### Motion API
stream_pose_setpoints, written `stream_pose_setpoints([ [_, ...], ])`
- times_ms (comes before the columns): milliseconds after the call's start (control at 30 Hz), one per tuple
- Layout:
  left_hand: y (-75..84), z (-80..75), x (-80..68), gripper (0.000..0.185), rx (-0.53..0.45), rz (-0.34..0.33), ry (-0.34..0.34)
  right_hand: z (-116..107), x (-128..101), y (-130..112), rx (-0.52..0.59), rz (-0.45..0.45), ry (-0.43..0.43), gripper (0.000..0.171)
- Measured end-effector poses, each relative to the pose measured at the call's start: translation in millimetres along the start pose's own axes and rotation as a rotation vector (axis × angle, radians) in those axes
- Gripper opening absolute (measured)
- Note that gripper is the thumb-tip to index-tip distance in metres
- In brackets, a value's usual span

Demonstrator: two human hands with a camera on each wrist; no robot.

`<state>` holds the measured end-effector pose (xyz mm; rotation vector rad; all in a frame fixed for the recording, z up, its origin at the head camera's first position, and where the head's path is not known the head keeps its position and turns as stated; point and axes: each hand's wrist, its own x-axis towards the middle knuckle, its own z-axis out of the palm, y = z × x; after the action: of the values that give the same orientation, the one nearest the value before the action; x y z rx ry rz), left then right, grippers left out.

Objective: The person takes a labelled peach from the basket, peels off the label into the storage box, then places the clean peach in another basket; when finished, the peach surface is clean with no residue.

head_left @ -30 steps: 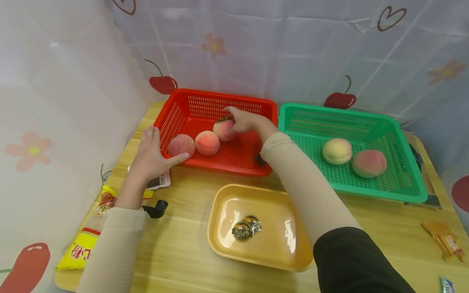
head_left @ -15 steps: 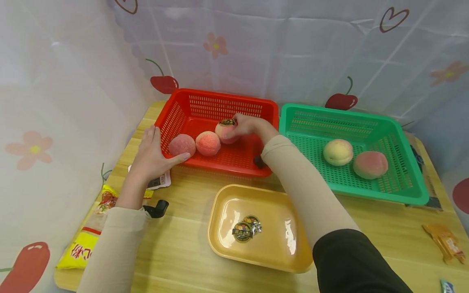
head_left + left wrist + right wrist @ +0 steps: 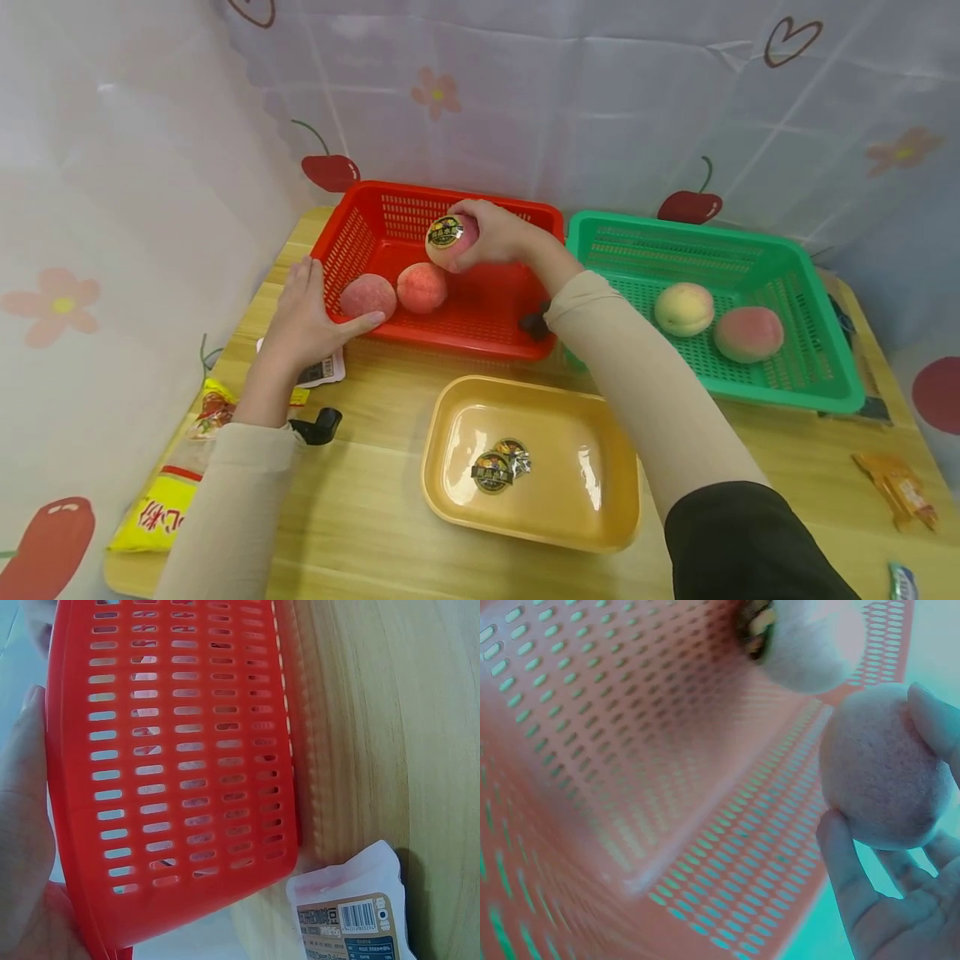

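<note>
Lifted: stickered peach [image 3: 452,237] in right hand [image 3: 498,236] grip | left hand [image 3: 306,321] flat on red basket [image 3: 480,321] | sticker head-view only

The right hand [image 3: 900,900] holds a fuzzy pink peach [image 3: 881,769], its fingers [image 3: 844,866] curled round the fruit from below and from the right. Behind it the slotted floor and wall of the red basket [image 3: 630,750] fill the view. Another peach [image 3: 810,645], with a dark sticker on it, shows at the top edge.
</note>
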<state>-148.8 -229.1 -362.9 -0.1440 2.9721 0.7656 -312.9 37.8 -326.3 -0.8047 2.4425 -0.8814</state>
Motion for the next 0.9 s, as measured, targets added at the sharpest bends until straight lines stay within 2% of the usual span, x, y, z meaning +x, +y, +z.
stream_pose_setpoints([
  [167, -1.1, 0.7, 2.8, 0.129, -0.006, 0.011, 0.018, -11.3, -21.9, -14.4, -0.02, -0.088, 0.098, 0.082],
  [433, -4.4, 2.2, 5.6, 0.132, -0.014, -0.005, 0.058, -12.0, -66.2, -27.7, 0.083, -0.217, 0.267, 0.081],
  [567, 2.6, 2.0, 1.3, 0.123, -0.009, 0.021, 0.118, -8.1, -90.1, -32.2, 0.112, -0.273, 0.353, 0.081],
  [700, 27.2, 1.4, -10.2, 0.094, -0.111, 0.131, 0.221, -1.3, -114.6, -31.1, 0.147, -0.281, 0.417, 0.083],
  [833, 69.5, 1.6, -27.3, 0.063, -0.285, 0.323, 0.336, 6.9, -134.4, -28.0, 0.156, -0.278, 0.472, 0.083],
  [900, 92.2, 2.2, -36.9, 0.053, -0.35, 0.42, 0.366, 11.6, -141.1, -25.6, 0.15, -0.282, 0.493, 0.083],
])
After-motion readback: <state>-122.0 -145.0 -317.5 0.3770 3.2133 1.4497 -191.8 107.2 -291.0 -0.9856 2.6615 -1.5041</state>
